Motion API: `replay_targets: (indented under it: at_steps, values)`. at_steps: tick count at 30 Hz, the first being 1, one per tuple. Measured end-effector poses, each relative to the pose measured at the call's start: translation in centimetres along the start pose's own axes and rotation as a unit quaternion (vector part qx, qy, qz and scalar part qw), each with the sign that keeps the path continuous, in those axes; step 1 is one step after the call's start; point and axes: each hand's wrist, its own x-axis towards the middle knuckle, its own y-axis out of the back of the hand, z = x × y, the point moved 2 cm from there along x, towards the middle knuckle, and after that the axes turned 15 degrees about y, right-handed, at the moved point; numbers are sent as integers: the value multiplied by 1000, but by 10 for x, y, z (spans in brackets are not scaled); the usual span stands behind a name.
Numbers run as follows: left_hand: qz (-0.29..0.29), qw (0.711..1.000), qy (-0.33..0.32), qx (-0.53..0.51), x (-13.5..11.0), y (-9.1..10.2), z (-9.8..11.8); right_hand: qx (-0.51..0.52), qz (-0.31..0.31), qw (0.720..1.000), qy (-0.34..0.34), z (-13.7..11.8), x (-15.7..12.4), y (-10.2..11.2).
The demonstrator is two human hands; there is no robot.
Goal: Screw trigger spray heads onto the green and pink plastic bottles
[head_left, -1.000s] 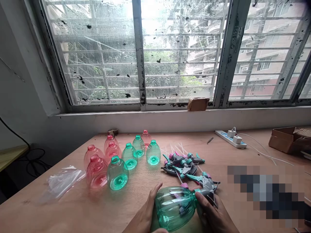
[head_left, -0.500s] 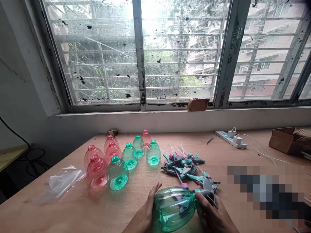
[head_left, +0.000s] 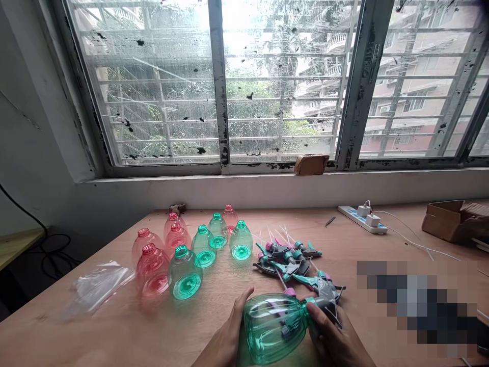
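Observation:
A clear green spray bottle [head_left: 273, 329] lies tilted on its side between my hands, its neck toward the right. My left hand [head_left: 231, 331] cups its base end, thumb up along the side; the other fingers are hidden behind the bottle. With my right hand [head_left: 330, 329] I grip the teal collar at the neck, where a grey trigger spray head [head_left: 326, 304] is fitted. Just beyond the bottle is a pile of loose trigger spray heads [head_left: 290, 260] in grey, teal and pink, with thin white tubes.
Several green bottles [head_left: 186, 275] and pink bottles [head_left: 153, 270] stand open-necked at the left. A clear plastic bag [head_left: 101, 285] lies beside them. At the back right are a power strip [head_left: 361, 220] with cables and a cardboard box [head_left: 446, 221]. A blurred patch covers the right side.
Both hands keep their hold on the green spray bottle, almost unmoved. Its spray head has turned very slightly at the neck; the other things stay where they were.

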Motion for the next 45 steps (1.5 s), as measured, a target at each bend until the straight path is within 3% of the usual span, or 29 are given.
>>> replay_targets:
  at_steps: [9,20,26,37,45]
  values:
    - [9,997,62,-42,0,0,7,-15,7,1000,-10,0,0,1]
    - [5,999,28,-31,1,1,1,-3,-10,1000,6,-2,0,0]
    - [5,995,71,-68,1,0,6,-7,-15,1000,-9,2,2,3]
    - [-21,997,23,-73,1,2,2,18,-13,999,28,-5,0,-3]
    - [16,994,80,-79,-1,1,10,2,-27,1000,4,4,2,3]
